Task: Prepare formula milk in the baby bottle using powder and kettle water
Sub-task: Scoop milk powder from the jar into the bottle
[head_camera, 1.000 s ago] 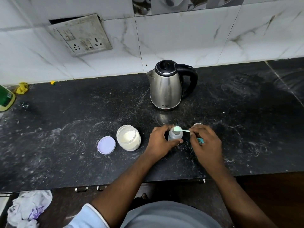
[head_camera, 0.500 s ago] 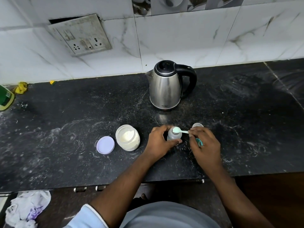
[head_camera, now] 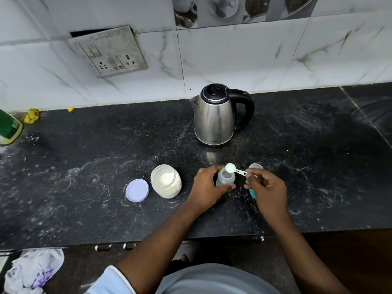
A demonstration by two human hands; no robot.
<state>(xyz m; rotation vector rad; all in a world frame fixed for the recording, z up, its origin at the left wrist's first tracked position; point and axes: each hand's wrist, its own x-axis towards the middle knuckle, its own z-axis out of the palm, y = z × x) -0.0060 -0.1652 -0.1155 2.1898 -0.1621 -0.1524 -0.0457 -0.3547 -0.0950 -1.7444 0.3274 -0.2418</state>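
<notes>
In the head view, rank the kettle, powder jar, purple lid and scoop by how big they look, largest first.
1. kettle
2. powder jar
3. purple lid
4. scoop
The kettle stands farthest back, yet clearly looks largest.

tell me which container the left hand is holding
The small baby bottle, gripped by the left hand; the powder jar and kettle stand untouched.
</notes>
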